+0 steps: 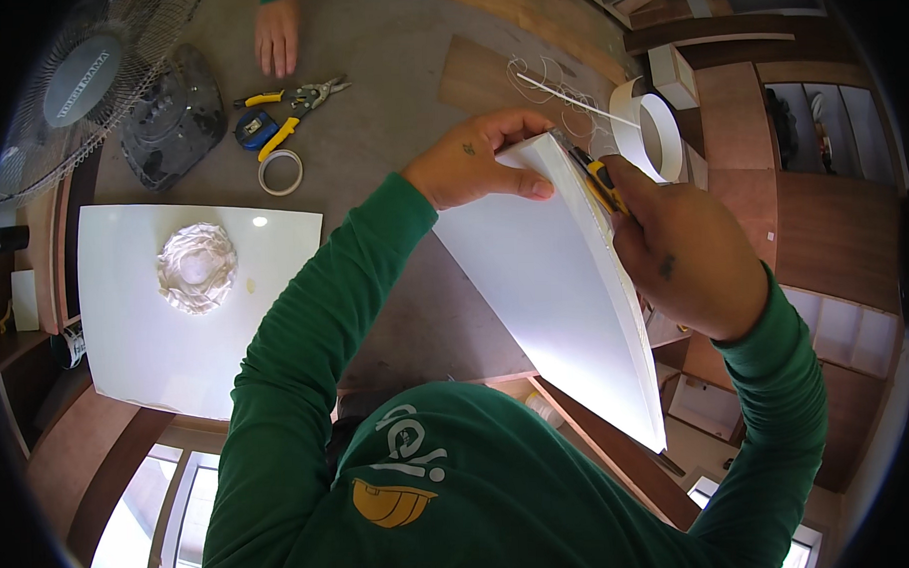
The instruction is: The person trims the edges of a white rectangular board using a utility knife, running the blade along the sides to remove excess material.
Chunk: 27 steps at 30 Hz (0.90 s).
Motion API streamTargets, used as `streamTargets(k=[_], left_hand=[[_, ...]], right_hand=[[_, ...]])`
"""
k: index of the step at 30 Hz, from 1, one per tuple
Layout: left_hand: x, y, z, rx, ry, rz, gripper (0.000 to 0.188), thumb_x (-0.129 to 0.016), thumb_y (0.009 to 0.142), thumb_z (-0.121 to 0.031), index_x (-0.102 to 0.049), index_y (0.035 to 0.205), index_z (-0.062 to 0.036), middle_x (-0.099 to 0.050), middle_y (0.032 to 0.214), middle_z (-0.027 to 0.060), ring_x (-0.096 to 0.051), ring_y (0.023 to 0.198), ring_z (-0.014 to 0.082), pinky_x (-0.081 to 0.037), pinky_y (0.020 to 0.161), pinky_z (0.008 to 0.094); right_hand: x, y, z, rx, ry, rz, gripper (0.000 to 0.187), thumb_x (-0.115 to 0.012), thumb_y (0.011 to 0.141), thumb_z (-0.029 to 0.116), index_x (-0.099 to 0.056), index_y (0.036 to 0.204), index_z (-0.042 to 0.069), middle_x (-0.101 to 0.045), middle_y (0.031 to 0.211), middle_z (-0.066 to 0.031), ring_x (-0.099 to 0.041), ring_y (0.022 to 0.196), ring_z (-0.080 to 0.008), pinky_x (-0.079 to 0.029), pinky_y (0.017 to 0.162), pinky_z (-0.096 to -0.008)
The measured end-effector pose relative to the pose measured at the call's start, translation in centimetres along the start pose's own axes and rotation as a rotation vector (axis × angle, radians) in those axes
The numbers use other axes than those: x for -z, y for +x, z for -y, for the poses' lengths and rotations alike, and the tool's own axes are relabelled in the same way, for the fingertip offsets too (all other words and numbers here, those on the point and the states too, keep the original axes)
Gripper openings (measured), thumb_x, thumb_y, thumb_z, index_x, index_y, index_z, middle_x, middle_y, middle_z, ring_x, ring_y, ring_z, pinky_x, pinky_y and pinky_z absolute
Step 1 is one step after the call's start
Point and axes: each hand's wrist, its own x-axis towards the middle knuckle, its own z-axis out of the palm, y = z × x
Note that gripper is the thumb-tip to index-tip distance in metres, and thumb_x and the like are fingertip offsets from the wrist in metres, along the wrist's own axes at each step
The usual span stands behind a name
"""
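A white panel [544, 271] is tilted up on its edge in front of me. At its far corner my left hand [475, 163] grips it, thumb on the white face and fingers over the top edge. My right hand [689, 256] is closed round a yellow-and-black utility knife [601, 184]. The knife lies along the panel's right edge, near the far corner; whether its blade touches the edge cannot be made out. A thin, uneven strip runs down that edge.
At left a second white panel [126, 336] bears a crumpled white cloth [196, 268]. Beyond are a tape roll [280, 174], blue tape measure [256, 130], yellow-handled snips [293, 114] and a fan [82, 82]. Another person's hand [278, 40] rests on the table. A coiled white strip [659, 132] stands right.
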Motion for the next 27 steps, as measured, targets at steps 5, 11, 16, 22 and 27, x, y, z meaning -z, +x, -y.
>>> streamTargets(k=[5,11,16,22,27], left_hand=[[0.1,0.0,0.4,0.005,0.007,-0.017,0.061,-0.086,0.079,-0.006,-0.058,0.133,-0.0059,-0.066,0.121,0.0052,-0.062,0.115,0.0151,-0.053,0.100,0.0320],[0.2,0.0,0.2,0.000,-0.014,-0.001,0.065,-0.086,0.079,-0.007,-0.054,0.136,-0.0041,-0.067,0.121,0.0067,-0.065,0.112,0.0153,-0.053,0.099,0.0318],[0.3,0.0,-0.1,0.034,0.012,-0.019,0.069,-0.088,0.078,-0.008,-0.051,0.136,-0.0006,-0.069,0.115,0.0084,-0.067,0.107,0.0157,-0.054,0.097,0.0318],[0.1,0.0,-0.2,0.026,0.027,-0.050,0.071,-0.088,0.077,-0.008,-0.050,0.136,0.0000,-0.070,0.113,0.0088,-0.068,0.105,0.0158,-0.054,0.095,0.0312],[0.0,0.1,-0.2,0.022,0.020,-0.053,0.070,-0.088,0.077,-0.007,-0.051,0.136,-0.0003,-0.071,0.111,0.0082,-0.067,0.104,0.0151,-0.054,0.095,0.0309]], right_hand=[[0.2,0.2,0.5,-0.018,-0.042,0.035,0.024,-0.061,0.088,0.005,-0.056,0.111,0.000,-0.065,0.068,-0.0202,-0.067,0.066,-0.0404,-0.052,0.062,-0.0525],[0.5,0.5,0.8,0.066,-0.150,0.000,0.024,-0.062,0.086,0.004,-0.057,0.109,-0.001,-0.065,0.068,-0.0176,-0.067,0.065,-0.0384,-0.053,0.061,-0.0497],[0.6,0.7,1.8,0.072,-0.233,0.007,0.021,-0.062,0.084,0.003,-0.057,0.103,-0.004,-0.065,0.067,-0.0165,-0.068,0.064,-0.0352,-0.054,0.059,-0.0455],[0.2,1.2,1.9,0.088,-0.246,0.008,0.018,-0.063,0.083,0.003,-0.057,0.098,-0.004,-0.066,0.068,-0.0175,-0.068,0.061,-0.0353,-0.055,0.056,-0.0441],[-0.2,1.3,1.6,0.143,-0.242,-0.068,0.014,-0.062,0.082,0.003,-0.059,0.095,-0.003,-0.066,0.068,-0.0181,-0.068,0.061,-0.0353,-0.055,0.057,-0.0442]])
